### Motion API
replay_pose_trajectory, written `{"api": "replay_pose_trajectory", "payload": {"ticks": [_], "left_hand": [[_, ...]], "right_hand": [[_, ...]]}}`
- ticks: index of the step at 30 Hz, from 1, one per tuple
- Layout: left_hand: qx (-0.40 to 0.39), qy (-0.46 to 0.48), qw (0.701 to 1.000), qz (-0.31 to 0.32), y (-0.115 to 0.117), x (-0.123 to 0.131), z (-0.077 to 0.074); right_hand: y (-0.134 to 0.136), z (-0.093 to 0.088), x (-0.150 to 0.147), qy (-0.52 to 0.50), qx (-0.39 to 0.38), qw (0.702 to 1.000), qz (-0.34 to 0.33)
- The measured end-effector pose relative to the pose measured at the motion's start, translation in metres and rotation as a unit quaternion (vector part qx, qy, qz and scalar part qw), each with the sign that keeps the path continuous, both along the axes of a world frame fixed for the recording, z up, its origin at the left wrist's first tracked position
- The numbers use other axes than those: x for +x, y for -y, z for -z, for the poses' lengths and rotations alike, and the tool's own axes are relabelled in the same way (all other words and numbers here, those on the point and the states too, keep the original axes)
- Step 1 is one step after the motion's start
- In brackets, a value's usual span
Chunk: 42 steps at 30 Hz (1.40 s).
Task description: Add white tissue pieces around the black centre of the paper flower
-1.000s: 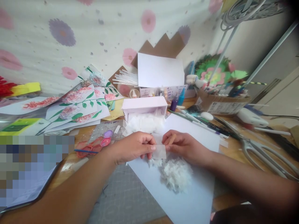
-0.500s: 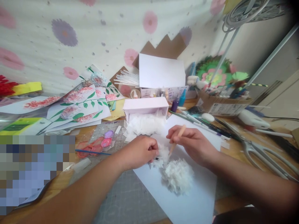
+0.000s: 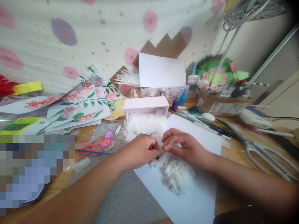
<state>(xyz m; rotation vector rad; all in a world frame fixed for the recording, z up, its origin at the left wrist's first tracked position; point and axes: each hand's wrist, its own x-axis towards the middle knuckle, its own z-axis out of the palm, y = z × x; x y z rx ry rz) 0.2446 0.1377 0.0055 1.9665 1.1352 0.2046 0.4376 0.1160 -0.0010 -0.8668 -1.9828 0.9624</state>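
My left hand (image 3: 144, 151) is closed in a pinch over the white paper sheet (image 3: 198, 199). Something small and dark shows below its fingertips, too hidden to name. My right hand (image 3: 184, 144) is closed around a light wooden stick (image 3: 173, 140), its fingers almost meeting my left fingertips. Small white tissue pieces (image 3: 161, 162) lie just below both hands. A round, ruffled white tissue pompom (image 3: 178, 175) rests on the sheet under my right hand. Behind the hands, an open white box (image 3: 146, 104) lies with a heap of white tissue squares (image 3: 146, 123) spilling out.
Large scissors (image 3: 263, 152) and several pens lie at right, near a cardboard box of tools (image 3: 224, 104). Painted flower sheets (image 3: 79, 104) are piled at left. A blue stick (image 3: 93, 151) and pink plastic pieces (image 3: 93, 146) lie by my left forearm, on a grey mat (image 3: 121, 199).
My right hand has moved left and slightly down to my left fingertips, and the wooden stick now lies flatter and is more covered by the fingers. My left hand has barely moved.
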Motion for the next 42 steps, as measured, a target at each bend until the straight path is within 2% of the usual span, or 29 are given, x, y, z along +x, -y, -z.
{"api": "replay_pose_trajectory", "payload": {"ticks": [4, 10, 13, 16, 19, 24, 28, 33, 34, 36, 39, 42], "left_hand": [[-0.01, 0.003, 1.0, 0.003, -0.001, -0.001, 0.0], [-0.039, 0.013, 0.999, 0.015, -0.002, -0.003, -0.002], [-0.048, 0.017, 0.998, 0.021, -0.002, -0.004, -0.004], [-0.057, 0.032, 0.997, 0.027, -0.002, -0.003, -0.005], [-0.066, 0.049, 0.996, 0.032, -0.002, -0.004, -0.005], [-0.068, 0.032, 0.995, 0.062, -0.004, -0.007, -0.008], [-0.074, 0.016, 0.995, 0.062, -0.005, -0.01, -0.011], [-0.074, 0.016, 0.994, 0.076, -0.008, -0.014, -0.014], [-0.065, 0.021, 0.996, 0.061, -0.009, -0.016, -0.014], [-0.015, 0.038, 0.999, -0.007, -0.014, -0.018, -0.013], [0.121, 0.036, 0.983, -0.132, -0.022, -0.02, -0.008], [0.198, 0.0, 0.967, -0.162, -0.025, -0.02, -0.003]], "right_hand": [[-0.001, 0.003, 0.0, 0.021, 0.001, 1.0, -0.011], [-0.003, 0.007, 0.001, 0.049, 0.074, 0.995, -0.036], [-0.004, 0.009, 0.004, 0.011, 0.025, 0.999, -0.04], [-0.005, 0.012, 0.008, -0.084, -0.064, 0.994, -0.007], [-0.005, 0.013, 0.008, -0.146, -0.1, 0.984, 0.019], [-0.004, 0.013, 0.004, -0.148, -0.086, 0.985, 0.017], [-0.004, 0.013, 0.004, -0.148, -0.092, 0.984, 0.018], [-0.004, 0.012, 0.005, -0.089, -0.107, 0.99, -0.008], [-0.003, 0.011, 0.005, -0.079, -0.112, 0.991, -0.012], [-0.003, 0.01, 0.004, -0.083, -0.122, 0.989, -0.01], [-0.005, 0.007, 0.006, -0.113, -0.106, 0.988, 0.018], [-0.012, 0.003, 0.011, -0.087, -0.054, 0.989, 0.103]]}}
